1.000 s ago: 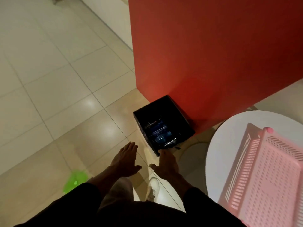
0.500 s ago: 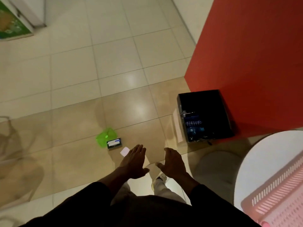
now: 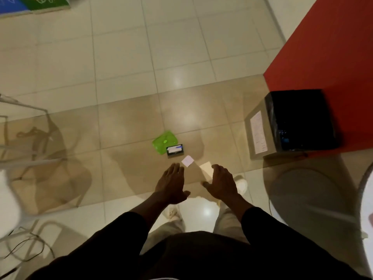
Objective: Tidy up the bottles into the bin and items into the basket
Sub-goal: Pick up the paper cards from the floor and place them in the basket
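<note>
Since the earlier frame the view has swung left, so the black bin now sits far right against the red wall, something faintly lit inside. Left of the bin, on the floor, lie a green packet, a dark box touching it, and two paper slips. Both the left hand and the right hand hang open and empty, nearer the camera than these.

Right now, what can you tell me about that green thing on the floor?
The green item is a bright lime, glossy, plastic-looking flat pack with rounded corners and a small oval mark at its middle. It lies flat on the tiled floor, turned diagonally. A small dark box sits against its nearer corner. Neither hand touches it.
</note>
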